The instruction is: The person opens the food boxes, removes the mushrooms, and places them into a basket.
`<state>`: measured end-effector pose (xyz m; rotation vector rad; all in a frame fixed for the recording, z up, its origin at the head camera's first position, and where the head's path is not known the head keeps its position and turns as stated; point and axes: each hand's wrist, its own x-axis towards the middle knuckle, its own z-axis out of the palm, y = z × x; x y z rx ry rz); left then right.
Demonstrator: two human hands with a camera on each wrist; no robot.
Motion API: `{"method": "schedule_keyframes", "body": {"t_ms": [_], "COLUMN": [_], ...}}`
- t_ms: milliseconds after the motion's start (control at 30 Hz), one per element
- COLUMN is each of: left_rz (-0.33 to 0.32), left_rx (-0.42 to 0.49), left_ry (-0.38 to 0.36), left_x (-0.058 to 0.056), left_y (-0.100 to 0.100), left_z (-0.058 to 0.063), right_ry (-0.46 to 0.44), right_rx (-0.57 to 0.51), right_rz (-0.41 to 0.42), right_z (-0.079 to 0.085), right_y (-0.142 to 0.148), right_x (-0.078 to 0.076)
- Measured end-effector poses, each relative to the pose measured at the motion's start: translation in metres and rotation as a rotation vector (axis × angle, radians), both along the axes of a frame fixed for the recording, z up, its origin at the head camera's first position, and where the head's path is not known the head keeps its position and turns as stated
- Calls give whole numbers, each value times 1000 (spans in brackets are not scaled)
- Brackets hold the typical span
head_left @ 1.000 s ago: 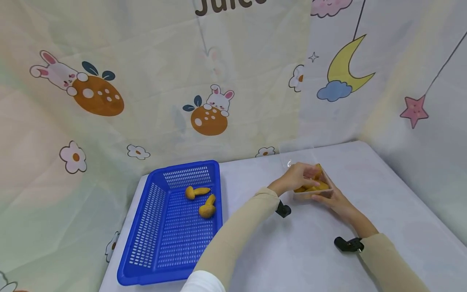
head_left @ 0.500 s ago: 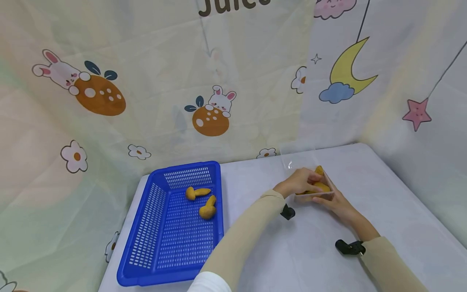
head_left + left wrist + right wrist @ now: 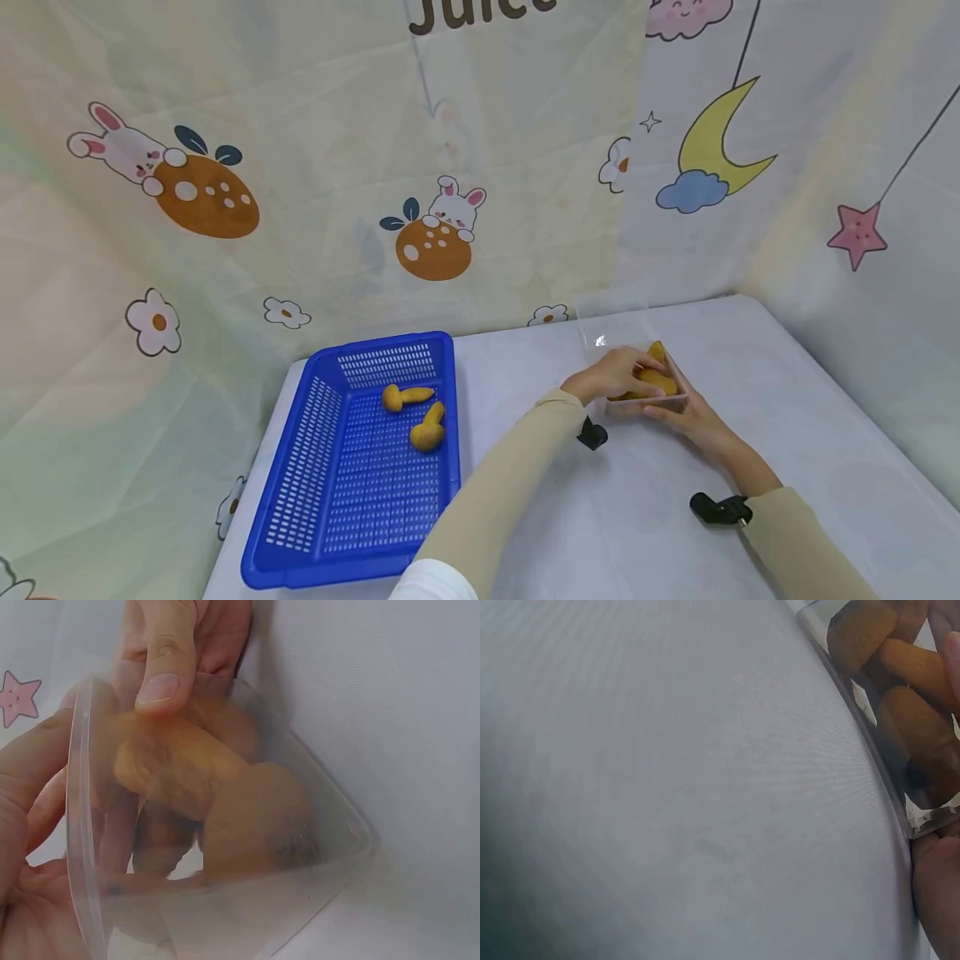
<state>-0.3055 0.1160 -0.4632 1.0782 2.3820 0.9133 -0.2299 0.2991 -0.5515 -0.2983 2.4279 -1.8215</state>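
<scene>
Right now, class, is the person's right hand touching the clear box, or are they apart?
Touching. The left wrist view shows it: the thumb of the right hand lies pressed against the wall of the clear box.

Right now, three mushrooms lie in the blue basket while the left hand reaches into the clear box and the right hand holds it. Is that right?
Not quite: two mushrooms, not three, lie in the blue basket, as the head view shows. The left hand does reach into the clear box, and the right hand holds it.
</scene>
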Motion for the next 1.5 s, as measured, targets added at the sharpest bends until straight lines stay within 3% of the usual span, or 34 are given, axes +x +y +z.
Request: {"method": "schedule_keyframes", "body": {"t_ms": [267,467,567,733,833,1100,1300,1500], "left_rz": [54,-47,-67,-21,15,41,25,10], "left_rx": [114,27,21,50,127,338,406,431], "left_ry": [-67,34,42,17,3,-20,-69,-61], "left_x": [-2,-3,-1,0,0,3,10,19], "left_y": [-4,-6,-5,-7,-8,-20,-44,-82], "left_z": [1,0,1,3,7,40,70,88], "right_ry": [30,-3,-10,-31,-32,-38,-42,-56], "right_rx": [-34,9,49,20,16,12,-3,8], "right_rz": [10,1,-8,3,-2,-21,-23,-33], "right_z": [0,3,4,3,0,-3,-2,1], "right_y": [-2,-7,-8,-8,-7,-4,1,0], "right_x": [-3,-1,-1,-3,-4,-6,-6,-7]}}
